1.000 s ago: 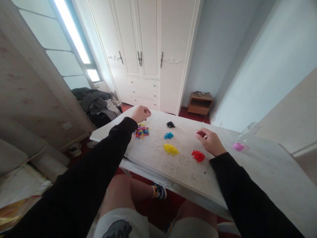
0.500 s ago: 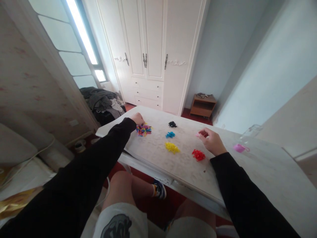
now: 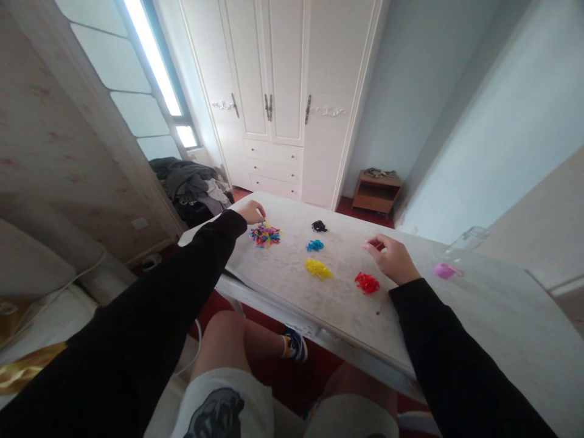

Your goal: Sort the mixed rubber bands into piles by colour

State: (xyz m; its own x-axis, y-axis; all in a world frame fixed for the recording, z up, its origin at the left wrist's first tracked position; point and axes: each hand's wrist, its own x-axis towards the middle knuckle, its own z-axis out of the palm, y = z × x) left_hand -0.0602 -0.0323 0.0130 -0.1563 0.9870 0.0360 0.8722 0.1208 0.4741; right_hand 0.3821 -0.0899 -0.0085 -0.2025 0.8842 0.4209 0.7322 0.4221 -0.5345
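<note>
My left hand [image 3: 252, 212] is just above the far edge of a mixed pile of small thin coloured pieces [image 3: 265, 236]. Its fingertips are pinched together, and what they hold, if anything, is too small to make out. To the right, my right hand [image 3: 390, 258] is closed, with small pink pieces [image 3: 365, 246] at its fingertips, over the table. Between the hands lie single-colour piles: black [image 3: 319, 226], blue [image 3: 314, 245] and yellow [image 3: 318, 269]. A red pile [image 3: 367, 282] sits just in front of my right hand.
A pink plastic item [image 3: 444, 271] and a clear jar lying on its side [image 3: 469, 240] are at the right of the white table [image 3: 337, 304]. A dark speck [image 3: 378, 312] lies near the front edge. Beyond stand a wardrobe [image 3: 283, 73] and a small wooden cabinet [image 3: 376, 193].
My left hand has lifted slightly up and back from the mixed pile. My right hand stays in nearly the same place with the pink pieces.
</note>
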